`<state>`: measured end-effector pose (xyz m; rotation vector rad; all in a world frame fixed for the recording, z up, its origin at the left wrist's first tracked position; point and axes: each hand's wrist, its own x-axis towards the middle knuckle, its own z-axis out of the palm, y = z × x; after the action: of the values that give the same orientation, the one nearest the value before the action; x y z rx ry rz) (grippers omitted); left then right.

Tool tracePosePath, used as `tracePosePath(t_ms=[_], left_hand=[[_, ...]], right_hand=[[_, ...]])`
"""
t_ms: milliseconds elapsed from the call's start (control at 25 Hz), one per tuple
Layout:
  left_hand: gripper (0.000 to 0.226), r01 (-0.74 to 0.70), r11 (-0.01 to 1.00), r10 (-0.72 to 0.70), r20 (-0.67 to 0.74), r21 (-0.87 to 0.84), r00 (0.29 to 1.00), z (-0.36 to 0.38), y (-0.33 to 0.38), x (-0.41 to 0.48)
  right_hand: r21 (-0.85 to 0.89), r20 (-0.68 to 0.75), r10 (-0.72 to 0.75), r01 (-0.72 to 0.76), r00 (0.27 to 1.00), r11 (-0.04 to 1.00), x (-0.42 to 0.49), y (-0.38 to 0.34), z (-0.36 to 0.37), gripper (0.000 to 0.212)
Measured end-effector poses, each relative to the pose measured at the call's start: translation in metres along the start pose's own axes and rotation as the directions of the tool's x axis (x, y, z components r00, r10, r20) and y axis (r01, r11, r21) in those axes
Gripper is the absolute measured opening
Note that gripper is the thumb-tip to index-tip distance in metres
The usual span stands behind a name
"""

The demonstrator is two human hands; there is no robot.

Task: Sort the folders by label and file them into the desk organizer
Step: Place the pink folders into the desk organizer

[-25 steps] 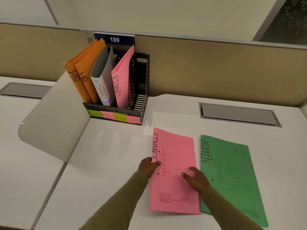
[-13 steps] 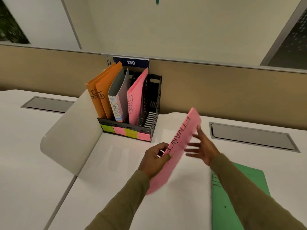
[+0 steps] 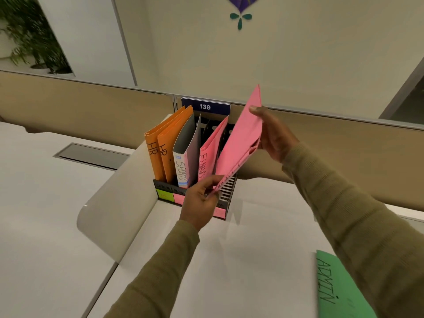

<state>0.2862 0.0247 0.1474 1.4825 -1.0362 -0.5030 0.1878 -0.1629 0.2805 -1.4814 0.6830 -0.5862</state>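
A pink folder (image 3: 241, 143) is tilted in the air over the right end of the black desk organizer (image 3: 226, 198). My left hand (image 3: 202, 203) pinches its lower corner in front of the organizer. My right hand (image 3: 274, 136) grips its upper right edge, thumb on the front face. In the organizer stand two orange HR folders (image 3: 160, 154), a grey SPORTS folder (image 3: 187, 161) and a pink FINANCE folder (image 3: 207, 157). A green ADMIN folder (image 3: 337, 290) lies flat on the desk at the lower right, partly under my right sleeve.
A beige curved divider panel (image 3: 114, 212) stands left of the organizer. Colored sticky labels (image 3: 171, 196) line the organizer's front. A tan partition (image 3: 91, 106) with a "139" plate (image 3: 205, 107) runs behind. Two grey cable hatches, one (image 3: 89, 154) visible at left.
The pink folder was lifted off the desk, turned on edge and carried up to the organizer's right end. My right hand shifted from its face to gripping its upper edge.
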Motion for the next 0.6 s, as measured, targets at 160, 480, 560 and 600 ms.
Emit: tracePosePath(t_ms=[160, 480, 560, 600], left_hand=[[0.04, 0.083, 0.997, -0.083, -0.007, 0.006, 0.997, -0.009, -0.022, 0.043], [0.04, 0.213, 0.956, -0.181, -0.165, 0.2, 0.97, -0.006, -0.055, 0.079], [0.035, 0.147, 0.971, -0.107, -0.206, 0.188, 0.973, -0.006, -0.053, 0.074], [0.033, 0.111, 0.977, -0.066, -0.24, 0.181, 0.969, -0.006, -0.051, 0.07]], right_hand=[[-0.031, 0.002, -0.038, 0.038, 0.999, 0.999, 0.041, -0.017, 0.022, 0.067], [-0.101, -0.013, 0.043, -0.044, 0.999, 0.994, 0.084, -0.015, 0.059, 0.071], [-0.162, -0.036, 0.007, -0.013, 0.999, 0.987, 0.085, -0.022, 0.069, 0.072], [-0.205, -0.039, -0.028, 0.019, 0.999, 0.979, 0.084, -0.026, 0.075, 0.074]])
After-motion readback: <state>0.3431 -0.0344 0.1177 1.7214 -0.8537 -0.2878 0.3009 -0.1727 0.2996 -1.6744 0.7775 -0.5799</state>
